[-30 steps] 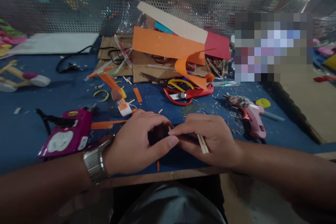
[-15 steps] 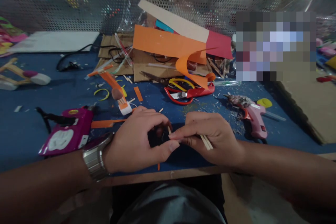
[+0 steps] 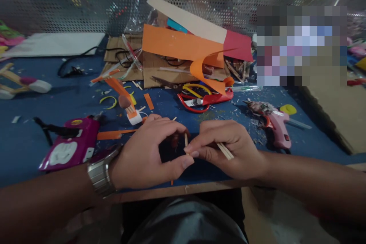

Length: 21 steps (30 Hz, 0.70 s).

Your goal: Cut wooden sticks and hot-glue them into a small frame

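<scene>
Near the table's front edge, my left hand (image 3: 143, 154) curves round with its thumb and index fingertips at the two ends of a short wooden stick (image 3: 186, 142). My right hand (image 3: 228, 143) pinches the same stick near its lower end, the fingertips of both hands nearly meeting. Several more wooden sticks (image 3: 225, 151) are tucked inside the curled fingers of my right hand, their ends poking out over the palm. Just beyond my left hand lies an orange paper piece (image 3: 120, 88) with sticks and a white block attached.
A magenta box (image 3: 70, 141) with a black plug stands left. Red-handled scissors (image 3: 197, 102) lie ahead, before orange card (image 3: 180, 44) and cardboard. A pink glue gun (image 3: 277, 126) is at right, beside a cardboard sheet (image 3: 328, 110). A wooden stick frame (image 3: 20, 84) sits far left.
The short stick stands more upright and shows more between my fingertips. Both hands stay almost in place; the view has shifted slightly.
</scene>
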Each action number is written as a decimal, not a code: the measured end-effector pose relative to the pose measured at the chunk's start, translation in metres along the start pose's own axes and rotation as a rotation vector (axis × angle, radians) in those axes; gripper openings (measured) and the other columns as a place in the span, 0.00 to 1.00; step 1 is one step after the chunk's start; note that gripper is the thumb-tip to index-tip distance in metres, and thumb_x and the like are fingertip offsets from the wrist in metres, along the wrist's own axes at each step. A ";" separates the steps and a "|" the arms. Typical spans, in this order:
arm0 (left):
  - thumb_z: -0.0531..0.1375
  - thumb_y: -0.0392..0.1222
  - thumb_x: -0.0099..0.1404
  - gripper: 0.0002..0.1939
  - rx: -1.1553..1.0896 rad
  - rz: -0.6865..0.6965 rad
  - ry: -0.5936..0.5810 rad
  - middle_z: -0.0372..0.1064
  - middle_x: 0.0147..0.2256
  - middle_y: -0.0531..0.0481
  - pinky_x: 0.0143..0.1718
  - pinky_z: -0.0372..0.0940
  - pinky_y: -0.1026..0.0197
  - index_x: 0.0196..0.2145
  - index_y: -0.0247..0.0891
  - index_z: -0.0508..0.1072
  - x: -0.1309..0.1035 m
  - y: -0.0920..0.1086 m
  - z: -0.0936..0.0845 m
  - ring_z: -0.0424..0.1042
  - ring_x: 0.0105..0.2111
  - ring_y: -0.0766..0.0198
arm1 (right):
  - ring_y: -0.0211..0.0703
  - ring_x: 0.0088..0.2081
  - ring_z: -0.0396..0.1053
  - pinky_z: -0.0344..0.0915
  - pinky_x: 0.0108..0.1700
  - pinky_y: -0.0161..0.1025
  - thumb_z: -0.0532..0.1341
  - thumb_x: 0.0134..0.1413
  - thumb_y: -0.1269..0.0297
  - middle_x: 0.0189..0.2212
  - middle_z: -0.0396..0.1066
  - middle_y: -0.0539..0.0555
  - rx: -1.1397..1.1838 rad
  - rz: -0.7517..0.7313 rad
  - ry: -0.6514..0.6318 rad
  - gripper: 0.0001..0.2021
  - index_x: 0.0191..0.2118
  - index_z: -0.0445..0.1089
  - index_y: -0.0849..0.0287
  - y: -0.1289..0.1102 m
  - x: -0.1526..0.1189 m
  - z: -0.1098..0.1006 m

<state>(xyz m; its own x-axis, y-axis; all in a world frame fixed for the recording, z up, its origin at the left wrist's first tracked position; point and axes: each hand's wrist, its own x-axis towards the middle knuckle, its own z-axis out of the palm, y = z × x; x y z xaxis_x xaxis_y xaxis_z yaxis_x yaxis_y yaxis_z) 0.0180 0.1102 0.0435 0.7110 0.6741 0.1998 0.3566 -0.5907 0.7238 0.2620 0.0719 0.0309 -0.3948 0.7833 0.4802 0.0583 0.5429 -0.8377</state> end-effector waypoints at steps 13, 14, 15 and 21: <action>0.68 0.58 0.73 0.20 -0.011 0.074 0.011 0.76 0.37 0.56 0.49 0.58 0.49 0.52 0.41 0.77 0.000 -0.003 0.001 0.73 0.36 0.58 | 0.32 0.34 0.80 0.72 0.37 0.26 0.74 0.69 0.72 0.33 0.84 0.53 0.054 0.040 0.001 0.02 0.42 0.86 0.65 -0.005 0.001 0.002; 0.68 0.58 0.73 0.20 -0.006 0.079 0.013 0.76 0.37 0.56 0.49 0.58 0.49 0.53 0.41 0.77 0.000 -0.003 0.001 0.73 0.36 0.58 | 0.32 0.34 0.80 0.72 0.36 0.27 0.74 0.70 0.71 0.33 0.84 0.53 0.053 0.045 0.000 0.02 0.42 0.86 0.64 -0.005 0.000 0.002; 0.68 0.58 0.73 0.21 -0.001 0.083 0.016 0.76 0.37 0.56 0.49 0.58 0.49 0.53 0.41 0.77 0.000 -0.003 0.001 0.73 0.36 0.58 | 0.32 0.33 0.80 0.72 0.36 0.28 0.74 0.70 0.70 0.33 0.84 0.53 0.052 0.051 -0.001 0.02 0.42 0.86 0.63 -0.005 0.000 0.002; 0.68 0.58 0.72 0.20 0.040 0.093 0.032 0.78 0.37 0.54 0.50 0.60 0.47 0.53 0.43 0.76 0.001 -0.003 0.002 0.74 0.36 0.56 | 0.34 0.32 0.79 0.72 0.35 0.30 0.74 0.70 0.69 0.34 0.83 0.52 0.060 0.072 -0.009 0.02 0.42 0.86 0.60 -0.005 0.000 0.002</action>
<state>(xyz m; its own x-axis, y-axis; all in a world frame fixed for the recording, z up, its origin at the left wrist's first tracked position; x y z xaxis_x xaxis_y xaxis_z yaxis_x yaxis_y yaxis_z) 0.0190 0.1116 0.0399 0.7225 0.6293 0.2864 0.3143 -0.6678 0.6747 0.2598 0.0684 0.0346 -0.3995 0.8167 0.4165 0.0317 0.4663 -0.8840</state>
